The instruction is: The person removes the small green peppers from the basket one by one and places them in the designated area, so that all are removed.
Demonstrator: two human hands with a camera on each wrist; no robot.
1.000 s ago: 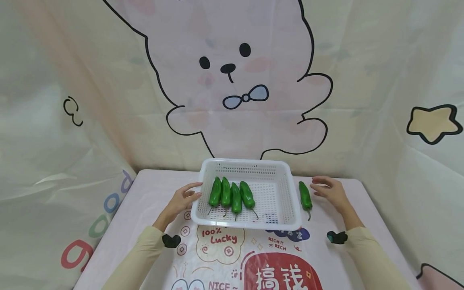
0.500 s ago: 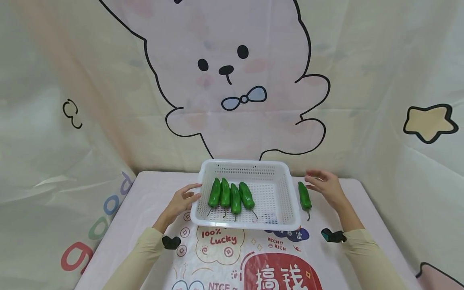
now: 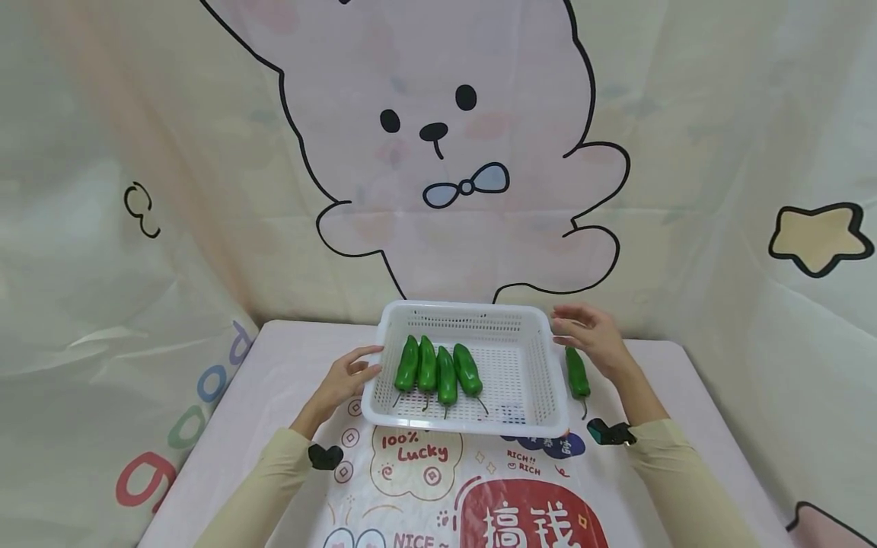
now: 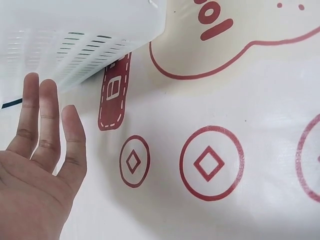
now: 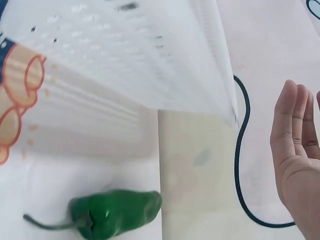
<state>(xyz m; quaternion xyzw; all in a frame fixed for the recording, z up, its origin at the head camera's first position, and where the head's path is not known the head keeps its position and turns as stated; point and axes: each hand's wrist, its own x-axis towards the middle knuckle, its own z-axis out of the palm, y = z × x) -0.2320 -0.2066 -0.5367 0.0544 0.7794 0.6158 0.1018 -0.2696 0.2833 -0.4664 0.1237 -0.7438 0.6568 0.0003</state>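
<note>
A white perforated plastic basket stands on the table with several green peppers lying side by side in its left half. My left hand is at the basket's left rim, its fingers extended against or very near the wall; exact contact is unclear. My right hand hovers beside the basket's right back corner with fingers fairly straight and holding nothing. Below that hand, one more green pepper lies on the table just outside the basket, stem toward the front.
A white printed cloth with red lettering covers the table. Behind it hangs a curtain with a cartoon bear, and more hanging sheets enclose the sides.
My right hand has moved left, from the right of the loose pepper to the basket's right back corner. The left hand, the basket and the peppers stay in place.
</note>
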